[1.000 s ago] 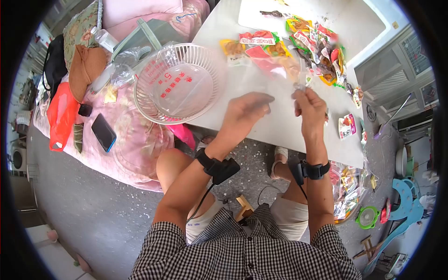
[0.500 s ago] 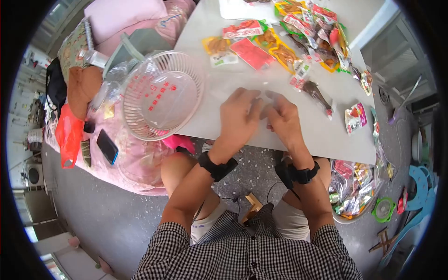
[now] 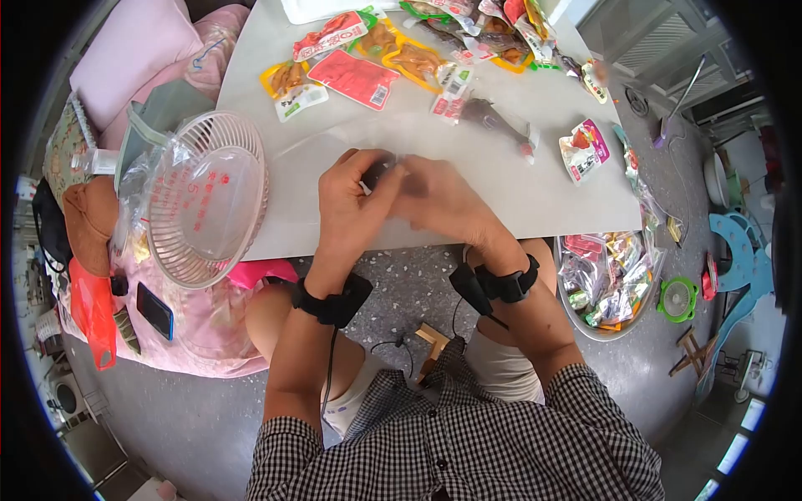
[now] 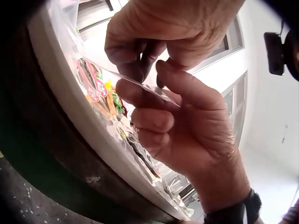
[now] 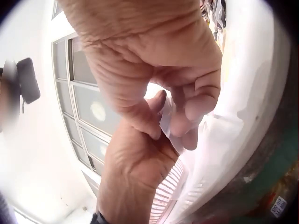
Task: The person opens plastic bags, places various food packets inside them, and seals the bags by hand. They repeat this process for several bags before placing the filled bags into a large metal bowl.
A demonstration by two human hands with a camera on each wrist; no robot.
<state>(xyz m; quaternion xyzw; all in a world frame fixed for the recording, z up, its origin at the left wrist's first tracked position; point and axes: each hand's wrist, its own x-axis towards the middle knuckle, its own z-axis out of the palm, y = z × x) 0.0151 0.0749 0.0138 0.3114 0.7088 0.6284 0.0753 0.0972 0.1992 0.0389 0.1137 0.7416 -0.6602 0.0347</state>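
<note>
Head view: left hand (image 3: pixel 342 200) and right hand (image 3: pixel 451 196) meeting over the counter (image 3: pixel 535 200)! Left wrist: clear film (image 4: pixel 162 95) between them, both hands' fingers (image 4: pixel 152 121) pinching it. Right wrist: looks feather-light, limp, probably slippery; best held by that edge, fingertips only.

Film (image 5: pixel 167 113): clear, glossy plastic. Tabletop (image 3: pixel 535 200): smooth, matt. Basket (image 3: pixel 252 154), nine o'clock: plastic. Basin (image 3: pixel 616 336), three o'clock: shiny metal.
</note>
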